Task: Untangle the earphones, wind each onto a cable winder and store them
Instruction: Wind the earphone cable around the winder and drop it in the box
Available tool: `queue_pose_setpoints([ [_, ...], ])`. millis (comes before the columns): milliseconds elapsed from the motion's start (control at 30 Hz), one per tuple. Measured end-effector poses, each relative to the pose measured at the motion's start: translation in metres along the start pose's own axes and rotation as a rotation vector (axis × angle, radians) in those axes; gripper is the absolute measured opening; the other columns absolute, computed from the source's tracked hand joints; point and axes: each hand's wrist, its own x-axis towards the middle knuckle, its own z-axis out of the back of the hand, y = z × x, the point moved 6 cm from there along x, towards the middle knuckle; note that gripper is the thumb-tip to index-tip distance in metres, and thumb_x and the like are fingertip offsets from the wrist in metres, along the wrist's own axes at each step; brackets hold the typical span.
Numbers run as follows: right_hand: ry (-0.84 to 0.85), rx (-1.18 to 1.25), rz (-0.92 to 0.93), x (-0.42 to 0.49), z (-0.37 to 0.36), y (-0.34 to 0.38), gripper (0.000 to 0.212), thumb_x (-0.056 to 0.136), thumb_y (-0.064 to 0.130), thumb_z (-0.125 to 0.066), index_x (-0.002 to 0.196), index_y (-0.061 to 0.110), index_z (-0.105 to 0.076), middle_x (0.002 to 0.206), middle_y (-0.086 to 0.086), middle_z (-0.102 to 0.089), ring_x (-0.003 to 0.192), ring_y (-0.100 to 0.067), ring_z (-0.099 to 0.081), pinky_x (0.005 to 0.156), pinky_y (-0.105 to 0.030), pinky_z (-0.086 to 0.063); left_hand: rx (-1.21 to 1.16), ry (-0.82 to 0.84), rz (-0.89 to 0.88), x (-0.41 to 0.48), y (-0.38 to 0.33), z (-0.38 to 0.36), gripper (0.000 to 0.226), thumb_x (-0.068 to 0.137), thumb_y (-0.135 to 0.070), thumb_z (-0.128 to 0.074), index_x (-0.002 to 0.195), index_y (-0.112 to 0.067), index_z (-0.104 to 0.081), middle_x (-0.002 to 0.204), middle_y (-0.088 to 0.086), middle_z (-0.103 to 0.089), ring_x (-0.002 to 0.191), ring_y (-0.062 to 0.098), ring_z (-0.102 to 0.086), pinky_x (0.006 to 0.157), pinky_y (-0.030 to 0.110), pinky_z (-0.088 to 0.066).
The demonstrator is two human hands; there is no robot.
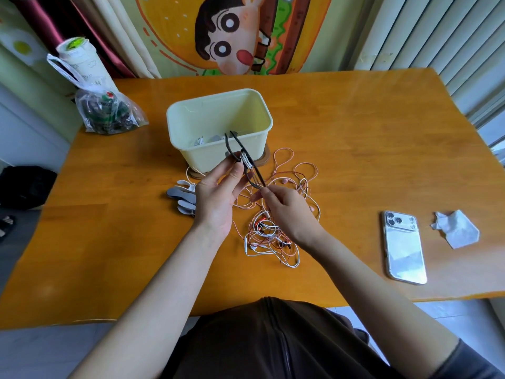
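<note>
left hand (218, 199), right hand (288, 213) pinch black earphone (257, 175), just before box (203, 160)

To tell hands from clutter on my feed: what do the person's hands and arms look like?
The left hand and right hand are bare: no gloves, rings or watch visible. Both forearms are uncovered. A dark grey sleeve shows only high on the right arm, at the lower corner. No left sleeve is in view.
</note>
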Motion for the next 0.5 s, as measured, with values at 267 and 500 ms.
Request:
queue_pose_setpoints([
  [267, 0.001, -0.223, 0.102, -0.005, 0.004, 0.007, 0.029, 0.1, 0.017, -0.041, 0.095, 0.005, -0.068, 0.05, 0.013, -0.038, 0.041, -0.001, -0.043, 0.044, -0.015, -0.031, 0.341, -0.11, -0.123, 0.005, -0.006, 0.009, 0.023, 0.087, -0.011, -0.068, 0.102, -0.029, -0.067, 0.116, 0.008, -0.066, 0.104, 0.015, -0.065, 0.095, 0.034, -0.052],
  [500, -0.002, -0.304, 0.196, -0.003, 0.012, 0.019, 0.025, 0.098, 0.02, -0.048, 0.086, 0.01, -0.068, 0.06, 0.011, -0.047, 0.048, -0.008, -0.044, 0.049, -0.018, -0.032, 0.683, -0.078, -0.297, 0.009, -0.011, 0.009, 0.026, 0.083, -0.007, -0.071, 0.105, -0.021, -0.07, 0.093, -0.002, -0.061, 0.091, 0.018, -0.065, 0.085, 0.029, -0.053],
])
